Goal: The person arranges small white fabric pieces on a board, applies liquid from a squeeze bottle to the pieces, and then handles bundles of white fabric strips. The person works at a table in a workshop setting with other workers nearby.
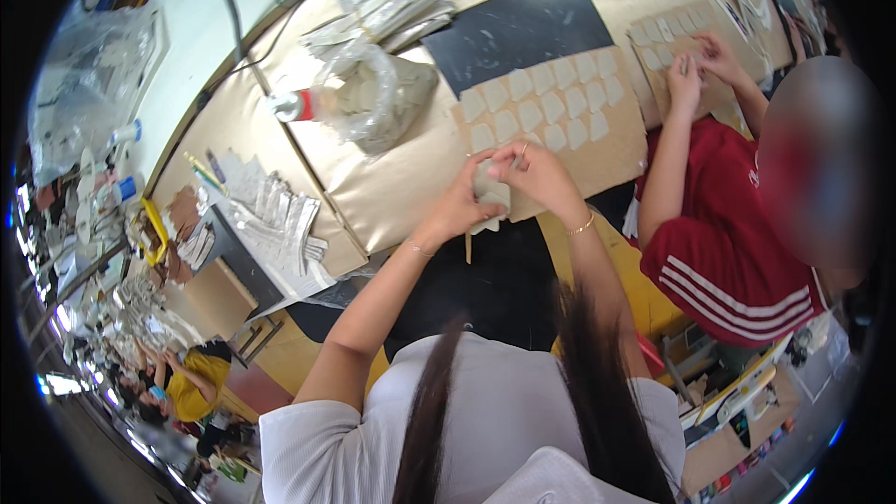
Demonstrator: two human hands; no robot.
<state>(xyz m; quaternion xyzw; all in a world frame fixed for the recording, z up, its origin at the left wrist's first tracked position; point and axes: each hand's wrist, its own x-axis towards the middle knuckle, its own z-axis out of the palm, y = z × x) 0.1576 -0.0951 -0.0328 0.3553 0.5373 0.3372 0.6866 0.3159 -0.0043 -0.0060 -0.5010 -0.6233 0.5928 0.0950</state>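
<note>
At the table's left edge lie cut strips (280, 215); further in, a clear bag (378, 98) of pale pieces sits on the gold sheet (392, 177). At the near edge our left hand (462, 205) has its fingers closed on a pale piece (490, 194), and our right hand (537, 173) pinches the same piece from above, fingertips together. Just beyond, the card (611, 154) carries rows of like pieces. To do this well, we judge, we should grip near the piece's edge, keep it flat, and set it square to the rows. At the far right corner a co-worker's hands (695, 65) press on another card (653, 47).
</note>
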